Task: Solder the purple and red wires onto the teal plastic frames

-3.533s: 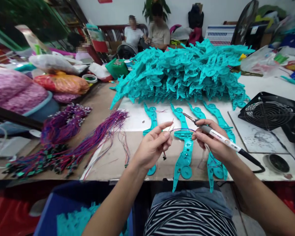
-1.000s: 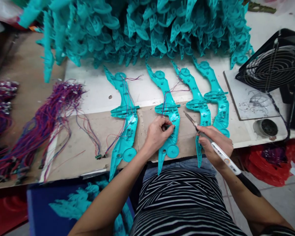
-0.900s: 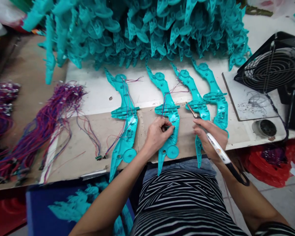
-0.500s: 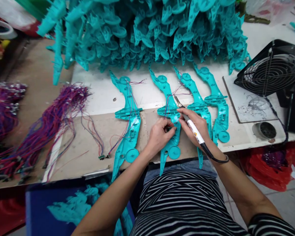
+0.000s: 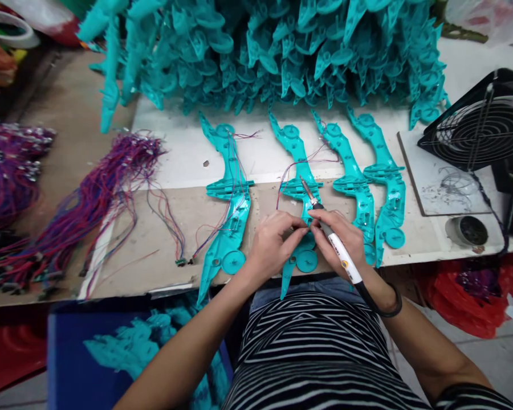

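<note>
Several flat teal plastic shells lie side by side at the table's front edge. My left hand is closed, its fingertips pinching down on the middle teal shell where red and blue wires run along it. My right hand is wrapped round a white soldering iron; its metal tip points away from me over the same shell, and the fingers meet those of my left hand. Another wired teal shell lies to the left, two more teal shells to the right.
A big heap of teal shells fills the back of the table. Bundles of red and purple wires lie at the left. A black fan and a small round pot stand at the right. A blue bin sits below.
Both hands came down from holding wires in the air onto the middle shell. My right hand swung the soldering iron leftward until it joined my left hand.
</note>
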Action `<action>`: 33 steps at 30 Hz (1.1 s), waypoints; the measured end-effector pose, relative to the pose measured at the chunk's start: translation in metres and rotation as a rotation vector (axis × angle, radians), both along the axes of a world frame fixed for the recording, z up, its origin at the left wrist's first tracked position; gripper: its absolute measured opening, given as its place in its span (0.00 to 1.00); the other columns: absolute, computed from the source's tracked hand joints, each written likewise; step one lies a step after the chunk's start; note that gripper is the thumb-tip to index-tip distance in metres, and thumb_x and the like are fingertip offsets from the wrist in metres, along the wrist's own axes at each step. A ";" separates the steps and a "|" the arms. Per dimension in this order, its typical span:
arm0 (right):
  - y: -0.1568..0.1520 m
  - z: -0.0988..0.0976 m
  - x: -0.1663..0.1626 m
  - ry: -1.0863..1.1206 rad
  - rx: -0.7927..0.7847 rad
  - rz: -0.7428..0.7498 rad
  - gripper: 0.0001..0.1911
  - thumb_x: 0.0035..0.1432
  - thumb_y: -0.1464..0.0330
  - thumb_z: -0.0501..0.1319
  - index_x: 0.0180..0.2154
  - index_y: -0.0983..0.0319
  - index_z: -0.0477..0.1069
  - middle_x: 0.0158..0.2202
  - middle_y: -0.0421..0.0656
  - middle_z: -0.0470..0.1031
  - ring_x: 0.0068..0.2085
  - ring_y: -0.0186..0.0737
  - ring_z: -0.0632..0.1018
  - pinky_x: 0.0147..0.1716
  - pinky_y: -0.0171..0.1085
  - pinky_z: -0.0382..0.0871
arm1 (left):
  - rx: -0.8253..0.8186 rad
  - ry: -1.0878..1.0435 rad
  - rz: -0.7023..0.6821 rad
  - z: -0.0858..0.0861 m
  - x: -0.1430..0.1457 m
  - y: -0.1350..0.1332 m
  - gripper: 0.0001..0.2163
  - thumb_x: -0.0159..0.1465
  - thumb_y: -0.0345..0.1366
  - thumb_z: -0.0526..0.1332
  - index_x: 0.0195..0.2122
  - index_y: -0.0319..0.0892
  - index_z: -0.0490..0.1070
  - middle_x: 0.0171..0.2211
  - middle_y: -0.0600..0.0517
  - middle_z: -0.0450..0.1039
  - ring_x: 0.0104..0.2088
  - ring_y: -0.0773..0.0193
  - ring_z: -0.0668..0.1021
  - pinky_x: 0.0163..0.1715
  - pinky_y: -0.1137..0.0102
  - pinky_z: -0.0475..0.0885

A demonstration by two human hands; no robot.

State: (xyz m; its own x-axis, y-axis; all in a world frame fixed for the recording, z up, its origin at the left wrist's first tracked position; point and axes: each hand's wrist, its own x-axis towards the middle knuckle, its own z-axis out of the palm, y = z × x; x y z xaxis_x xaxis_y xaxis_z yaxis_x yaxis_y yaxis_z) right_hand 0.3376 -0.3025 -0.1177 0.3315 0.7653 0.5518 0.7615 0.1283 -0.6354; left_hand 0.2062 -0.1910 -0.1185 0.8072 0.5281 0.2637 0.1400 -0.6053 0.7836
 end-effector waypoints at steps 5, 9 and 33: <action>-0.013 0.004 0.004 -0.036 -0.025 0.014 0.17 0.66 0.68 0.60 0.55 0.58 0.71 0.35 0.42 0.77 0.37 0.38 0.77 0.40 0.39 0.75 | -0.245 0.096 0.057 -0.006 0.002 -0.001 0.03 0.63 0.30 0.63 0.31 0.41 0.75 0.29 0.53 0.76 0.31 0.65 0.76 0.33 0.71 0.70; -0.038 0.014 0.008 -0.045 -0.002 0.000 0.15 0.66 0.66 0.59 0.51 0.62 0.75 0.33 0.45 0.76 0.36 0.41 0.76 0.37 0.42 0.74 | -0.314 0.179 0.123 -0.010 0.004 -0.002 0.03 0.60 0.29 0.64 0.29 0.40 0.75 0.26 0.54 0.74 0.27 0.67 0.73 0.28 0.73 0.67; -0.060 0.009 0.004 -0.075 0.022 0.105 0.12 0.57 0.79 0.60 0.41 0.62 0.77 0.26 0.42 0.74 0.31 0.38 0.75 0.30 0.38 0.75 | -0.352 0.213 0.112 -0.007 0.007 0.000 0.03 0.58 0.30 0.63 0.28 0.40 0.75 0.23 0.54 0.72 0.25 0.68 0.71 0.27 0.72 0.66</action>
